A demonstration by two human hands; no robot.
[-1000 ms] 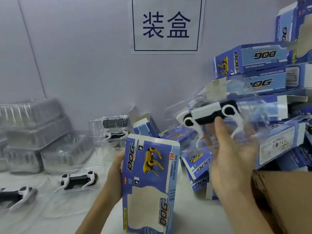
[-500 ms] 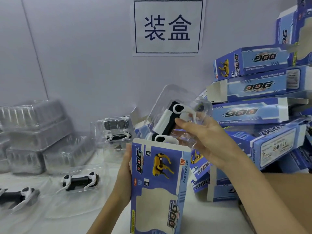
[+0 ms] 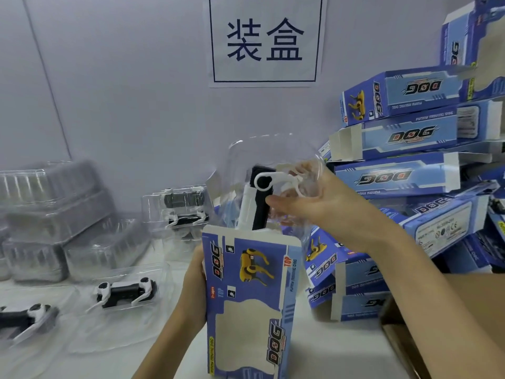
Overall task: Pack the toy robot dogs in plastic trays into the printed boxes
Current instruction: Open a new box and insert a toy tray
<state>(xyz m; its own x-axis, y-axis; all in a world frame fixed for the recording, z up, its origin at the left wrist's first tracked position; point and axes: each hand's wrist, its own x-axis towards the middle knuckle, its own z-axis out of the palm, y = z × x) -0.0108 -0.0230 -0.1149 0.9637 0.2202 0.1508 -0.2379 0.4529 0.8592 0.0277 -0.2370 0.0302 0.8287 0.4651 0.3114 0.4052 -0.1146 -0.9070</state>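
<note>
My left hand (image 3: 192, 285) grips a blue printed box (image 3: 250, 305) by its left side and holds it upright with its top end open. My right hand (image 3: 314, 203) holds a clear plastic tray (image 3: 262, 157) with a black and white toy robot dog (image 3: 258, 198) in it. The tray stands on end, and its lower end sits inside the box's open top. More toy dogs in trays (image 3: 124, 292) lie on the white table at the left.
A pile of blue printed boxes (image 3: 415, 176) fills the right side. Empty clear trays (image 3: 54, 217) are stacked at the left, with a stack of trayed dogs (image 3: 183, 206) by the wall. A brown carton (image 3: 437, 324) stands at the lower right. A paper sign (image 3: 265, 39) hangs on the wall.
My right hand brought the trayed dog from the right, turned it on end and lowered its bottom end into the box's open top. The left hand kept the box upright.
</note>
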